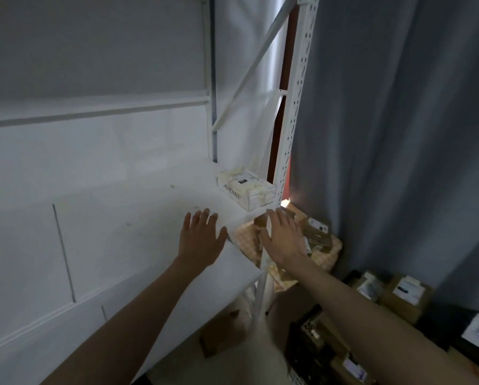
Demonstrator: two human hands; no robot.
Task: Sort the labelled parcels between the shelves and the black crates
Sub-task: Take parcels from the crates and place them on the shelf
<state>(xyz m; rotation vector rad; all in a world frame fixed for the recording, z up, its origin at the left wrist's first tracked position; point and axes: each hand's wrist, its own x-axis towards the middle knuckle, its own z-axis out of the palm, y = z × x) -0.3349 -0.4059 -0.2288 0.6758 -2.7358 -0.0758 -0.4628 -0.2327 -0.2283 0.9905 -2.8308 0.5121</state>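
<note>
I see both of my hands stretched out in front of me, and both are flat with the fingers spread. My left hand (201,237) is above the white shelf (108,245) and holds nothing. I cannot tell if it touches the shelf. My right hand (284,236) is just past the corner of the shelf, in front of the white post (294,120), and it holds nothing too.

One white parcel (245,188) with a dark label sits on the shelf at the far right corner, right beside the post. It is a little way beyond my fingers.

Behind my right hand there is an orange checked bag (327,257) full of brown parcels (317,232). It sits lower than the shelf, next to the grey curtain (399,134).

Down on the right I see more brown boxes with white labels (402,293) near the floor. Below them are dark crates (316,345) with parcels inside, but it is dim and blurry there. Another brown box (221,332) sits under the shelf.
</note>
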